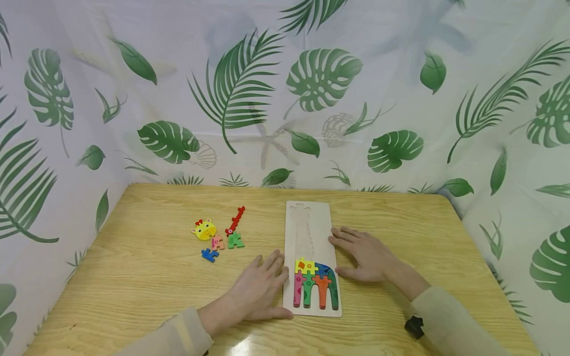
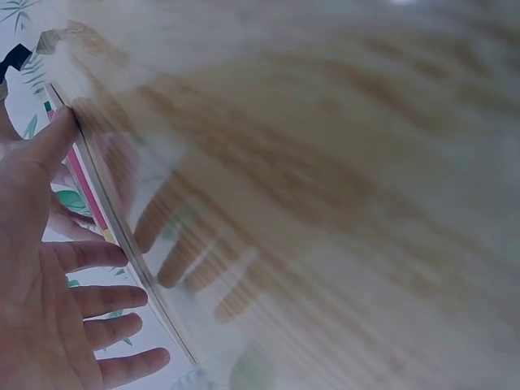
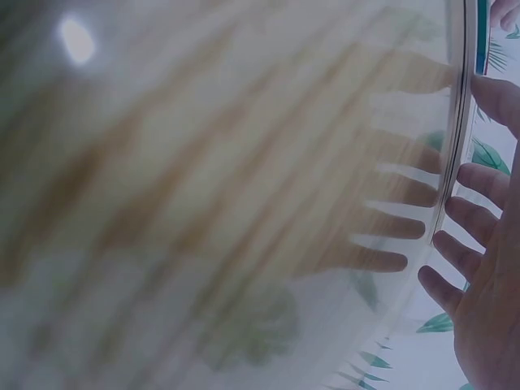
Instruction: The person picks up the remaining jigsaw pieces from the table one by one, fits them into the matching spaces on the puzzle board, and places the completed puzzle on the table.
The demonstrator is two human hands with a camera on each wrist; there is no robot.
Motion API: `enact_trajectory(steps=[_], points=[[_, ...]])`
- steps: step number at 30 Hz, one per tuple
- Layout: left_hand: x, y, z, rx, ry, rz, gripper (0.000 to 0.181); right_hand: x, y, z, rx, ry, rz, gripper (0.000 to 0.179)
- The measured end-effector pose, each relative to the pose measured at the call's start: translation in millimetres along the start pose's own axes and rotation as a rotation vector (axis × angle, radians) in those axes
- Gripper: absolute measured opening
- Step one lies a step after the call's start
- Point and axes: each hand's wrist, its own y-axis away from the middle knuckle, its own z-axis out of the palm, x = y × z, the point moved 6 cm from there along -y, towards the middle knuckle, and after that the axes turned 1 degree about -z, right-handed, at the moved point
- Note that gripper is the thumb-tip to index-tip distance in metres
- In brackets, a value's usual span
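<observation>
A pale wooden puzzle board [image 1: 321,225] lies lengthwise on the table, its long upper recess bare. Fitted in its lower part are a yellow piece [image 1: 305,266], blue and dark green pieces, and pink, green and orange [image 1: 322,289] leg pieces. My left hand [image 1: 258,287] rests along the left edge, fingers extended and thumb near the lower corner. On the opposite side my right hand [image 1: 367,257] has its fingertips at the right edge. Both wrist views show straight, spread fingers beside the board's thin edge [image 2: 122,231]; neither hand grips a piece.
Left of the board lie loose pieces: a yellow giraffe head [image 1: 205,230], a long red strip [image 1: 236,220], a green piece [image 1: 235,241], a pink piece [image 1: 217,242] and a blue piece [image 1: 210,255]. A leaf-patterned curtain [image 1: 267,99] surrounds the wooden table [image 1: 151,257].
</observation>
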Motion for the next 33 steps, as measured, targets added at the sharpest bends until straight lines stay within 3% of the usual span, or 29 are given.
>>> enact_trajectory(steps=[12, 27, 33], points=[[-6.3, 0.2, -3.3, -0.043, 0.109, 0.035, 0.102, -0.1, -0.2, 1.1, -0.002, 0.003, -0.021, 0.08], [-40.8, 7.7, -9.0, -0.014, 0.238, 0.041, 0.091, 0.4, 0.0, 1.5, -0.014, -0.01, 0.001, 0.08], [-57.0, 10.7, -10.6, 0.006, 0.226, 0.055, 0.091, 2.0, 1.5, 1.8, 0.0, -0.008, 0.0, 0.079]])
